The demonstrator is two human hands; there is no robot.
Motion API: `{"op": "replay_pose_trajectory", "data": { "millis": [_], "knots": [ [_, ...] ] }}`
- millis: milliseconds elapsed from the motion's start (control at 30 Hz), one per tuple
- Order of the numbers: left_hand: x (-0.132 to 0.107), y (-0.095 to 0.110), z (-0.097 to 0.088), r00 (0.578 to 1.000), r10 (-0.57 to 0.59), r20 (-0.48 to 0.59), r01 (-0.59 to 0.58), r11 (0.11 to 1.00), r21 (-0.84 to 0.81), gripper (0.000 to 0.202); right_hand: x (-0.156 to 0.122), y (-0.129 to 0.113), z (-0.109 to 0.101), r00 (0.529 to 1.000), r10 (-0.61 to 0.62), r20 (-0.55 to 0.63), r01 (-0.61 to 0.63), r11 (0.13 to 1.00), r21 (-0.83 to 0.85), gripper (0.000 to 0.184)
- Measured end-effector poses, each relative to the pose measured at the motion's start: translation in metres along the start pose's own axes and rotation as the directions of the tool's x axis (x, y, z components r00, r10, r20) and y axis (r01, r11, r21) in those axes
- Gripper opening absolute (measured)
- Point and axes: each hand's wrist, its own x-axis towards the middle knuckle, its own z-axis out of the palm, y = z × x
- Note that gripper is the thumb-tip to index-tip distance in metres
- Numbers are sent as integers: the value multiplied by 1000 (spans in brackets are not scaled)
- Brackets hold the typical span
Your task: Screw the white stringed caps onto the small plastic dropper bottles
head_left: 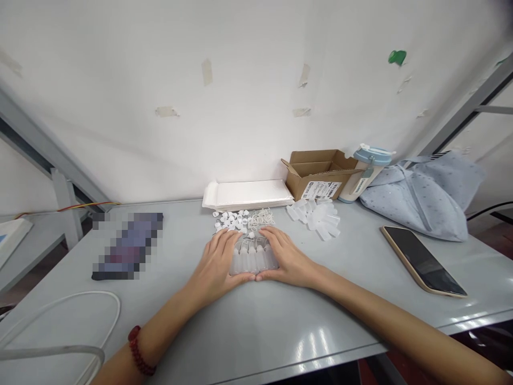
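A row of several small translucent plastic bottles (253, 262) lies side by side on the grey table, thin pale tubes at their tops. My left hand (218, 259) is curved around the row's left end, my right hand (286, 259) around its right end. Both thumbs meet along the near edge, and the fingers press in from the sides. Just beyond my fingertips are a heap of small white caps (231, 220) and a tangle of thin white tubes (262, 218). More loose translucent bottles (320, 218) are piled to the right.
White padded envelopes (252, 193) lie stacked against the wall. Right of them stand an open cardboard box (320, 176) and a blue-lidded tumbler (364, 174). A blue cloth bag (420, 195) and a phone (422, 262) are farther right. A white cable (116, 310) loops at the left.
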Motion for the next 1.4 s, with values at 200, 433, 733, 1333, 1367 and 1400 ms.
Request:
{"op": "replay_pose_trajectory", "data": {
  "millis": [200, 433, 733, 1333, 1367, 1400],
  "knots": [
    [0, 1, 0, 999, 25, -27, -24, 999, 32, 81, 2, 1, 0, 1000, -1, 2, 1, 1000, -6, 91],
    [-2, 1, -1, 996, 72, -50, -68, 995, 80, 83, 0, 0, -6, 1000, -16, -19, 16, 1000, 13, 93],
    [15, 0, -22, 999, 35, 37, -36, 999, 12, 36, 1, 29, -38, 946, 161, -281, -160, 987, 26, 49],
    [109, 5, -15, 993, -33, 113, 44, 994, -98, 22, 5, 73, -36, 977, 140, -163, -212, 749, -628, 32],
    [109, 5, -17, 994, -65, 83, 75, 989, -125, 21, 5, 71, -35, 979, 141, -147, -203, 742, -639, 34],
    [109, 4, -20, 993, -102, 51, 109, 982, -155, 21, 4, 70, -34, 981, 143, -131, -194, 737, -647, 35]
  ]
}}
